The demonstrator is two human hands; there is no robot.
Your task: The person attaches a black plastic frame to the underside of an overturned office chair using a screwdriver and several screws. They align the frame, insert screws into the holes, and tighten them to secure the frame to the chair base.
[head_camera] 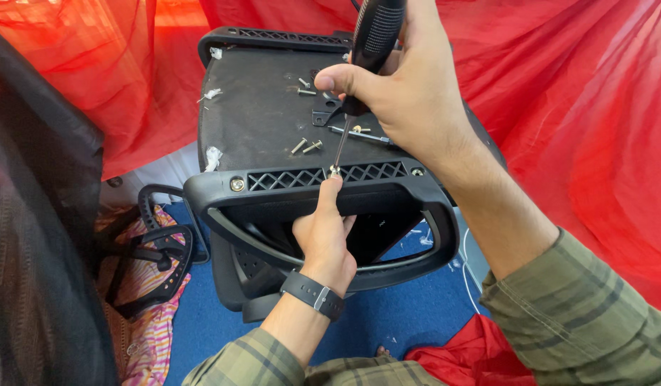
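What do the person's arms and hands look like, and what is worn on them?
Both hands are bare, without gloves. Each arm has a long plaid sleeve in olive green with darker and lighter stripes, pushed back from the wrist. The left hand has a black wristband with a grey clasp. The right hand wears nothing.

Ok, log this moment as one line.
right hand: grips screwdriver | tip: on screw in chair frame | left hand: finger steadies screw | loose bolts on seat underside

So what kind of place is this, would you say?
Probably an informal indoor spot, a room floor rather than a workshop: blue carpet, red cloth draped around, and an upturned chair seat with loose bolts.
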